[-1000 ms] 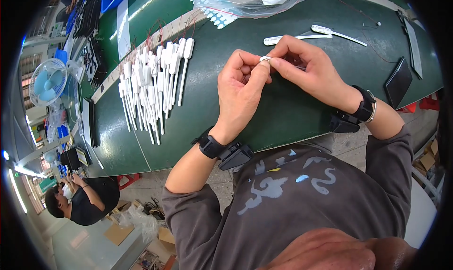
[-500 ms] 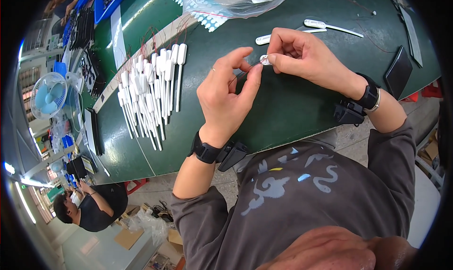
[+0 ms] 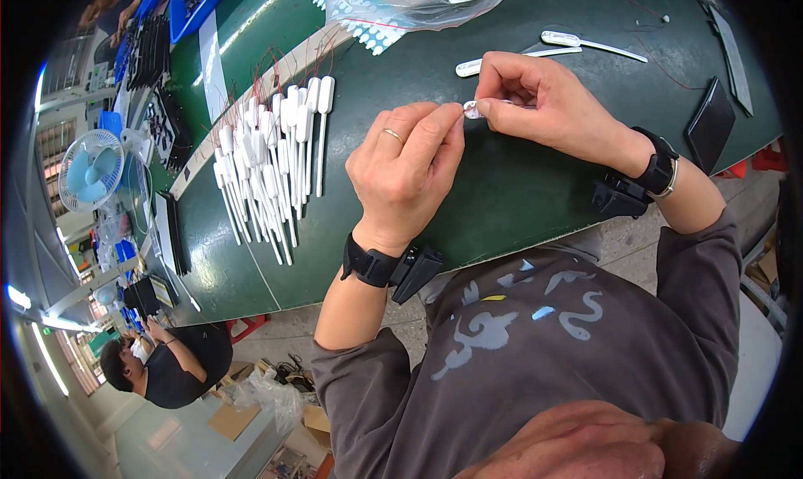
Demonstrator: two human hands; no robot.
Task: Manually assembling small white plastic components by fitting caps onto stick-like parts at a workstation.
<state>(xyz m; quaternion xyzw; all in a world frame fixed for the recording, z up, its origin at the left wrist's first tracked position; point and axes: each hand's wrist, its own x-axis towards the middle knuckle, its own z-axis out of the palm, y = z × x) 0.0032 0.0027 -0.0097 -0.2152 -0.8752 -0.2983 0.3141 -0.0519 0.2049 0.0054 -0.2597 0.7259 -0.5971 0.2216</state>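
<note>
Over the front part of the green table my two hands meet at the fingertips. My right hand (image 3: 544,102) is closed, pinching a small white plastic piece (image 3: 471,109) whose rounded end sticks out past the thumb; the rest is hidden in the palm. Closed as well, my left hand (image 3: 406,161) presses thumb and fingers together at that end, on what looks like a thin wire. Just beyond my right hand lie two white long-stemmed plastic parts, one nearer (image 3: 470,67) and partly hidden, one farther (image 3: 560,39).
A pile of white paddle-shaped sticks (image 3: 288,115) with thin red wires lies left on the table (image 3: 351,253). A clear plastic bag (image 3: 393,6) is at the back. A black flat object (image 3: 709,128) lies right. A fan (image 3: 90,169) and another person (image 3: 180,362) are far left.
My left hand has closed its spread fingers and come up against the white piece. My right hand keeps its hold almost unmoved.
</note>
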